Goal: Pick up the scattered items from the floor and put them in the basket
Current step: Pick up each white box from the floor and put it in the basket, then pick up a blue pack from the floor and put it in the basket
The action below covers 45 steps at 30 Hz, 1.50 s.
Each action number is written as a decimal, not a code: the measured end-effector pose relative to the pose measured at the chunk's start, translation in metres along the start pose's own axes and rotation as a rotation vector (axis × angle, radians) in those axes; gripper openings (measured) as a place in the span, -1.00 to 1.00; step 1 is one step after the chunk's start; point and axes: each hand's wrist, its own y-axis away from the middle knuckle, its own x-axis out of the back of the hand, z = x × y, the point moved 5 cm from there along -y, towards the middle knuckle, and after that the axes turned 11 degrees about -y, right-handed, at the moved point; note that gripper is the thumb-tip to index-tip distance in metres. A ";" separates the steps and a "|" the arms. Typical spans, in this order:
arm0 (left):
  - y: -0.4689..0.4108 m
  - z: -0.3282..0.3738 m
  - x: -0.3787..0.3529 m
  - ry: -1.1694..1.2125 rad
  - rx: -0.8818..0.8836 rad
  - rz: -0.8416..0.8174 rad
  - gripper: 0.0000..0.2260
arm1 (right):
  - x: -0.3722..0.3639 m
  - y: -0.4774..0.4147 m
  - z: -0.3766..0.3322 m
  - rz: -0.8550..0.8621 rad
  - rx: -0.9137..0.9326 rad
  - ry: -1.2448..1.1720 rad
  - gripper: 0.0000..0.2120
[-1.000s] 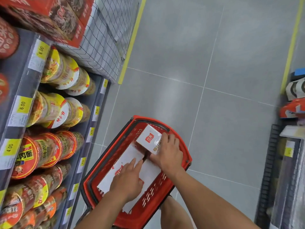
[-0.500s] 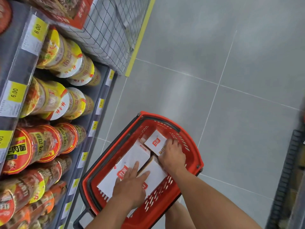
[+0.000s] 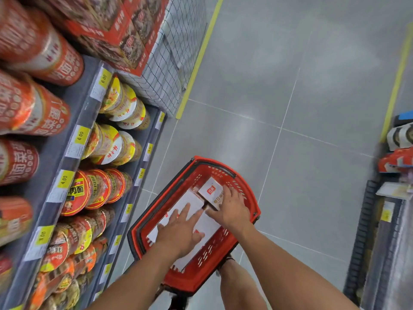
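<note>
Head view: left hand point(image 3: 181, 231) flat, fingers spread, on white boxes point(image 3: 186, 198) in red basket point(image 3: 190, 281); right hand point(image 3: 232, 209), at its 2 o'clock, fingers clamped on small box point(image 3: 211, 190)

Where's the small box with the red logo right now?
Head view, lower centre: the small box lies at the far end of the basket, held by the right hand.

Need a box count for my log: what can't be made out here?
Head view only.
White boxes in the basket: the left hand and right hand cover them, so no count.
Right hand's hold on the small box: grip or mere rest, unclear.
Noodle cups at left: blurred print.
Basket's near end: hidden by forearms.
</note>
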 end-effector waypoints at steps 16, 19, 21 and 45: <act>0.262 0.008 0.126 -0.128 -0.194 0.564 -0.37 | 0.167 0.324 -0.095 0.408 0.222 -0.056 0.05; 0.328 0.010 0.132 -0.155 -0.229 0.681 -0.37 | 0.168 0.391 -0.112 0.460 0.301 -0.016 0.02; 0.365 0.006 0.134 -0.163 -0.250 0.748 -0.37 | 0.168 0.424 -0.124 0.483 0.360 0.020 0.01; 0.571 -0.053 -0.018 0.431 0.433 1.106 -0.34 | 0.127 0.546 -0.244 0.115 1.133 0.433 -0.01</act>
